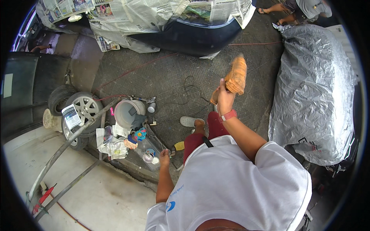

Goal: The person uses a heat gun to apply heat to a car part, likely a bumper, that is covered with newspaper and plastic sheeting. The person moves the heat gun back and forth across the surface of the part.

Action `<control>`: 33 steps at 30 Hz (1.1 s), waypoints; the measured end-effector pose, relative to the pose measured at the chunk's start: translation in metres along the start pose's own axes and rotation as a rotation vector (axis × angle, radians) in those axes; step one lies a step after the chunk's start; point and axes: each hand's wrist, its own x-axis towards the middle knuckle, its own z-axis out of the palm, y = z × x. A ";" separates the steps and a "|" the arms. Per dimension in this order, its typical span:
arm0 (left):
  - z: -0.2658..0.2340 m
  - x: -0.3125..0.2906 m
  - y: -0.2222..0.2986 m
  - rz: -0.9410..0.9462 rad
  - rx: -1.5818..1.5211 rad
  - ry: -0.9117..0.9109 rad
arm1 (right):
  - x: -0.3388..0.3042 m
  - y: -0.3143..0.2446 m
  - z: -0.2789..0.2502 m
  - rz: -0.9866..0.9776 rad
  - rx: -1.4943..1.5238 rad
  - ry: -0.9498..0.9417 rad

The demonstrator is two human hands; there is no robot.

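Note:
An orange, ridged bundle [236,76], like folded cloth, is gripped in my right hand [225,96], which reaches out over the dark mesh floor. Its far end is smeared by motion, and a smaller orange piece [214,96] shows beside my fingers. My left hand [164,157] is low at my left side, with its fingers curled closed. Whether it holds anything is too small to make out. Close by it are round white lids or cups [148,157] on a clear plastic sheet [154,142], and a yellow object [179,146] lies near my leg.
A newspaper-masked car [185,36] stands ahead. On the right is a car under a silver cover [314,92]. Left are a bucket [129,114], a spray gun [152,107], wheels [86,106] and metal poles [69,140]. A red hose [133,69] crosses the floor. Another person [296,9] is far right.

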 end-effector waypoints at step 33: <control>0.190 -0.131 0.126 -0.009 0.283 -0.002 | 0.292 -0.080 -0.192 0.124 0.387 -0.222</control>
